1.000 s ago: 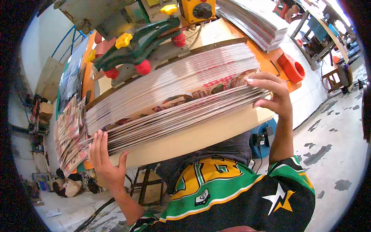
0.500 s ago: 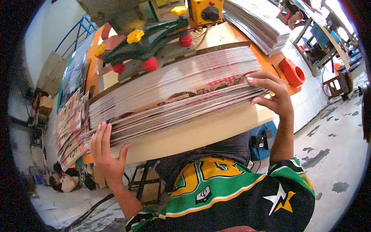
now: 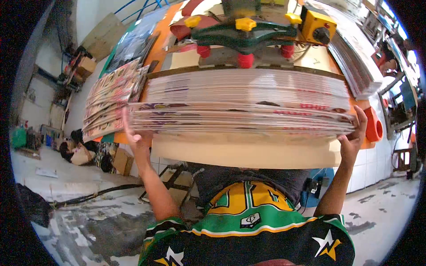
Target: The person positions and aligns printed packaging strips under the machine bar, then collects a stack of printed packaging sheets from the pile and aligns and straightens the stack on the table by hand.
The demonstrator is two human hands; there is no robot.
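A long row of thin printed sheets [image 3: 248, 88] stands packed on edge across the worktable, pale edges upward. Its front part is a looser bundle of printed sheets [image 3: 248, 119], with purple and red print showing between them. At the bundle's left end, my left hand [image 3: 138, 133] presses against the edges, its fingers pointing up and blurred by motion. My right hand [image 3: 354, 133] grips the other end, thumb in front and fingers curled round the corner. The bundle is held between both hands. A pale board [image 3: 244, 150] lies beneath, along the front.
Behind the row is a dark green clamp frame [image 3: 266, 37] with yellow knobs and red feet. A yellow control box [image 3: 317, 25] stands beside it. Fanned printed sheets [image 3: 111, 97] lie at left. An orange tape dispenser-like piece [image 3: 373, 124] and another stack [image 3: 355, 66] are at right.
The view has turned, so the row now lies level. My left hand has shifted to the bundle's end, my right hand grips lower at the corner, and the front sheets look squarer.
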